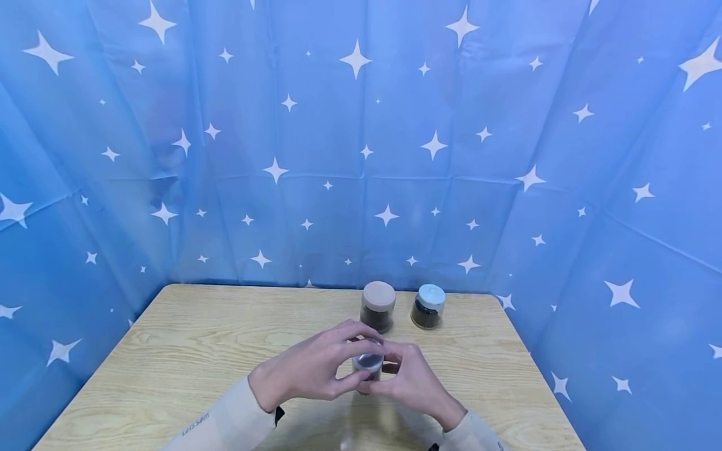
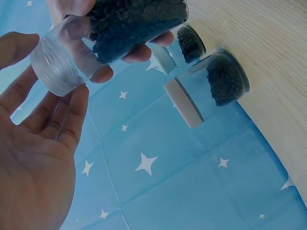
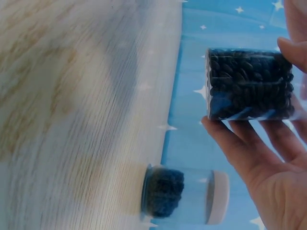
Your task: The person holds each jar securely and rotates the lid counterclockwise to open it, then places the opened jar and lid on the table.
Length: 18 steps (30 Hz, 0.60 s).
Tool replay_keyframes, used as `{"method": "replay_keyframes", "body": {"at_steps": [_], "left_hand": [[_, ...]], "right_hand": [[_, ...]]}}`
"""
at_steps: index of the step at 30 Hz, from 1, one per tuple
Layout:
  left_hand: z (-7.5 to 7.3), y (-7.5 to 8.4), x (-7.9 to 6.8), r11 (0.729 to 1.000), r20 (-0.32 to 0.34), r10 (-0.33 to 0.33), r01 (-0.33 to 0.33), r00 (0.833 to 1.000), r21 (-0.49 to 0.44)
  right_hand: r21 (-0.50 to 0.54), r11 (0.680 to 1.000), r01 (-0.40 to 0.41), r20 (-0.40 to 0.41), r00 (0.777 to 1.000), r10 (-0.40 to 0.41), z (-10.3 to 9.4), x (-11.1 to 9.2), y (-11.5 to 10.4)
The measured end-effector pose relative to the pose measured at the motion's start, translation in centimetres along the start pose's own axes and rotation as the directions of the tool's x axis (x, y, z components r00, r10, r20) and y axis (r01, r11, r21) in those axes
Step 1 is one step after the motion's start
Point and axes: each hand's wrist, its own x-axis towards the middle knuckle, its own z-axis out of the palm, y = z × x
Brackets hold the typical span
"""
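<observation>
A clear jar of dark beans or seeds (image 3: 249,84) is held up off the table between my two hands. My right hand (image 1: 408,379) grips the body of the jar, with fingers wrapped along its side in the right wrist view. Around the clear lid (image 2: 56,67) at the top, the thumb and fingers of my left hand (image 1: 321,363) are curled. Whether the lid sits tight or loose on the jar I cannot tell. Behind the hands stands a jar with a pinkish-beige lid (image 1: 379,297), upright and partly full of dark contents.
A smaller jar with a light blue lid (image 1: 431,297) stands right of the beige-lidded one, near the back edge. The wood-grain table (image 1: 214,338) is enclosed by a blue curtain with white stars (image 1: 316,144) at the back and sides.
</observation>
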Motion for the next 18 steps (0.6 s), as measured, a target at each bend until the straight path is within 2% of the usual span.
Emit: {"method": "replay_keyframes", "body": {"at_steps": [4, 12, 18], "left_hand": [[0.08, 0.02, -0.04, 0.999, -0.02, 0.014, -0.014, 1.0, 0.033], [-0.05, 0.21, 0.03, 0.999, -0.022, -0.034, 0.034, 0.999, 0.001], [0.17, 0.34, 0.06, 0.999, -0.074, -0.027, 0.028, 0.997, 0.018]], "right_hand": [[0.004, 1.0, -0.002, 0.0, 1.0, 0.002, 0.13, -0.02, -0.06], [0.015, 1.0, 0.014, -0.002, 1.0, -0.014, 0.2, -0.06, 0.01], [0.031, 0.999, 0.034, -0.011, 0.999, -0.034, 0.31, -0.03, -0.09]]}}
